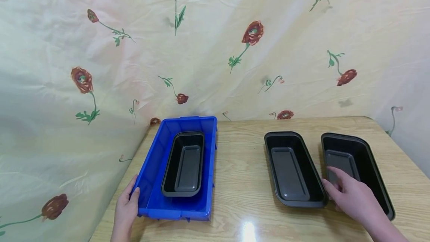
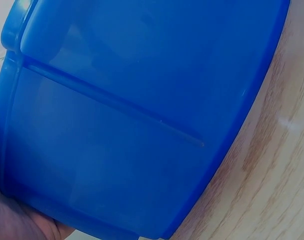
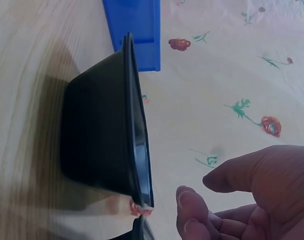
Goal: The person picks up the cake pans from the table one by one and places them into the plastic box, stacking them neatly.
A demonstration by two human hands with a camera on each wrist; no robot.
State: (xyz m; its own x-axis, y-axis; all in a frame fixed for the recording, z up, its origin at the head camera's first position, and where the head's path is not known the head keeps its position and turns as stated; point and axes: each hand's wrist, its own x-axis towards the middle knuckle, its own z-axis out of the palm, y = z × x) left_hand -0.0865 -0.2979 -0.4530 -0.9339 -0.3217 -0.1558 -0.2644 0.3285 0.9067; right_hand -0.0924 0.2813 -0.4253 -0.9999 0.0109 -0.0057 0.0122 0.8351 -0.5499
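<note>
My left hand [image 1: 125, 206] grips the near left corner of a blue plastic bin [image 1: 168, 214], thumb against its wall. In the left wrist view, part of that hand [image 2: 17, 220] shows below the bin's outer side [image 2: 117, 140]. A black loaf pan [image 1: 188, 169] lies inside the bin. My right hand [image 1: 352, 197] hovers over the near part of the rightmost loaf pan [image 1: 342, 160], fingertips near the rim of the middle loaf pan [image 1: 289, 174]. Its thumb and fingers stand apart in the right wrist view, holding nothing.
All of this rests on a wooden table [image 1: 240, 167]. A flowered cloth [image 1: 208, 47] hangs behind the table and along its left side. The two loaf pans on the right stand side by side with a narrow gap between them.
</note>
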